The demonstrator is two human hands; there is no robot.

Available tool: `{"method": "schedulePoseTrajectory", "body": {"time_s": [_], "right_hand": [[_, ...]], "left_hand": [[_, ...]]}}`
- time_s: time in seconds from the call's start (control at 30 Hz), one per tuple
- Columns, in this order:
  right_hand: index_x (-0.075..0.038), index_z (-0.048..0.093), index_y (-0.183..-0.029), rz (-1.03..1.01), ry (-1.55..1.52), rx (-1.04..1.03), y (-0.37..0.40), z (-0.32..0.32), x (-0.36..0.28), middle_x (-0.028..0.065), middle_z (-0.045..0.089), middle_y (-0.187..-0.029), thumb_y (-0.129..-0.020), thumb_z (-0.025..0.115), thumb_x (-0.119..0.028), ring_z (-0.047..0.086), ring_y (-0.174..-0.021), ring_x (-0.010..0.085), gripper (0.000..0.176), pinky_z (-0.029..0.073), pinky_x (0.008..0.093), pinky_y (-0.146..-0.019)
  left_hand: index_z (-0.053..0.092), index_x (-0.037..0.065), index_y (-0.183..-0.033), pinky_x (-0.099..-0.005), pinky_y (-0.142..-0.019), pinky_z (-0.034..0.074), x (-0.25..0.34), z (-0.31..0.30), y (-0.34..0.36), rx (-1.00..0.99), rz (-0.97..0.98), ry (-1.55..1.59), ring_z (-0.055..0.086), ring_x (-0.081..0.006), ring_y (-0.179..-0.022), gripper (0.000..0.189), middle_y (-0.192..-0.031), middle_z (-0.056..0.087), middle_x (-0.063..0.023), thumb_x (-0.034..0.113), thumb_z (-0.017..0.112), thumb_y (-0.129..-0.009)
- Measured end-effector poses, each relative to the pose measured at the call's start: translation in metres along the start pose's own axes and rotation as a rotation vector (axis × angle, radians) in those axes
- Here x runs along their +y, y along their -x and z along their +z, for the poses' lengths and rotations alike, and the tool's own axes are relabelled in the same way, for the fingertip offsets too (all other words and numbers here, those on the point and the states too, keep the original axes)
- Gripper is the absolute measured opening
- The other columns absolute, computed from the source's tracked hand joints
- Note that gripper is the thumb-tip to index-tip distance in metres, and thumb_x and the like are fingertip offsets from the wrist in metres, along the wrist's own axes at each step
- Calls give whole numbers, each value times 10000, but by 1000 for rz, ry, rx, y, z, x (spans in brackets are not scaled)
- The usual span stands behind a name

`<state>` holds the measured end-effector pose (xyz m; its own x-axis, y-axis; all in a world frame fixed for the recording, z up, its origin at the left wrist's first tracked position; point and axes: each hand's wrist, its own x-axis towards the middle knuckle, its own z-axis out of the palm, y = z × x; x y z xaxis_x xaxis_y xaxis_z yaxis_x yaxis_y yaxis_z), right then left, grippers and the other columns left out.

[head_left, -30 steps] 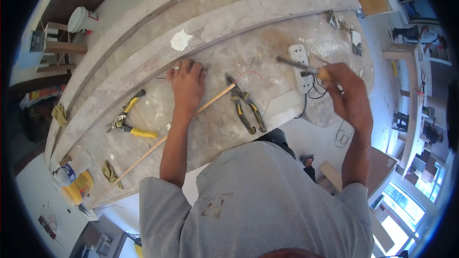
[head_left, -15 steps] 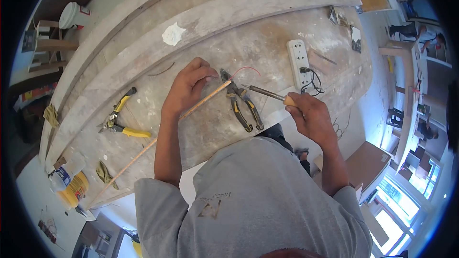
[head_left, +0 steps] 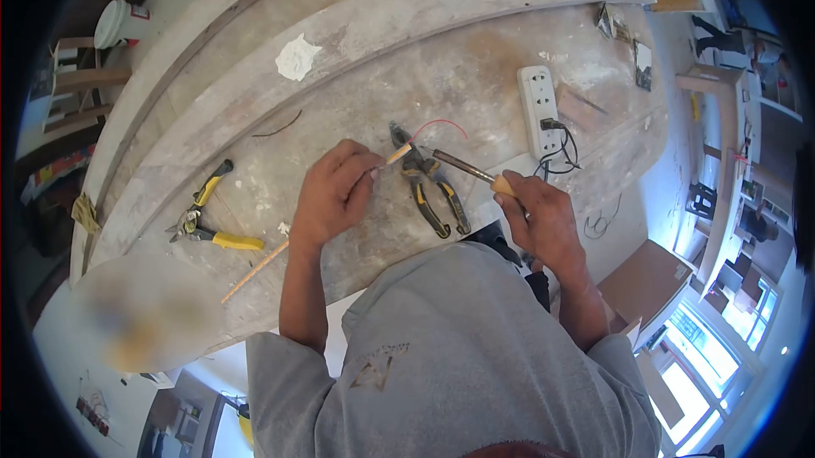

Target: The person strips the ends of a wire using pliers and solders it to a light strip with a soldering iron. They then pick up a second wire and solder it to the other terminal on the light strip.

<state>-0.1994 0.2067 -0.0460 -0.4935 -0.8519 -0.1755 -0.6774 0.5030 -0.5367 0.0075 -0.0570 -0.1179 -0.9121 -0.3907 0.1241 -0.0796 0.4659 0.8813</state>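
My left hand (head_left: 340, 188) is closed on a thin orange strip (head_left: 396, 155), near its end. The strip runs down-left under my forearm. With my right hand (head_left: 535, 207) I hold a soldering iron (head_left: 463, 166) by its light handle, its tip close to the strip's end. A red wire (head_left: 441, 122) curves away from that end. Pliers with black and yellow handles (head_left: 431, 191) lie beneath the strip's end, jaws pointing away from me.
Yellow-handled snips (head_left: 204, 216) lie left on the workbench (head_left: 365, 101). A white power strip (head_left: 536, 110) with a plugged black cable sits right. Long curved boards (head_left: 365, 21) span the back. Far right, a person (head_left: 764, 55) is partly visible. The lower left is blurred.
My left hand has moved right and closed on the strip near its end. The iron's tip has come closer to that end. The view has shifted slightly.
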Motion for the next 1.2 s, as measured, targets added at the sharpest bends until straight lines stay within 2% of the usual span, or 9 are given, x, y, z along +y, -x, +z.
{"method": "schedulePoseTrajectory", "body": {"time_s": [0.07, 0.27, 1.2], "right_hand": [[11, 717, -1267, 16, -9, -11, 1, 2, 0, 201, 730, -923, -996, 764, -161, 722, -777, 418, 325, 577, 501, -693], [32, 719, -1260, 21, -52, -8, 2, 7, -1, 208, 731, -930, -990, 771, -152, 726, -782, 418, 330, 580, 497, -695], [29, 721, -1281, 4, -24, -48, -7, 14, -2, 194, 733, -925, -976, 791, -144, 729, -750, 391, 357, 586, 469, -674]], "left_hand": [[740, 48, -1112, -426, -757, 563, 2, 12, 13, 121, -8, -128, 693, -331, -891, 269, -1011, 689, -123, -76, 707, -875], [745, 53, -1116, -434, -762, 560, -6, 27, 23, 265, 52, -166, 688, -330, -955, 296, -1048, 682, -118, -71, 747, -847], [768, 63, -1089, -409, -748, 555, -11, 30, 17, 253, -13, -135, 692, -302, -906, 248, -999, 703, -99, -51, 781, -869]]}}
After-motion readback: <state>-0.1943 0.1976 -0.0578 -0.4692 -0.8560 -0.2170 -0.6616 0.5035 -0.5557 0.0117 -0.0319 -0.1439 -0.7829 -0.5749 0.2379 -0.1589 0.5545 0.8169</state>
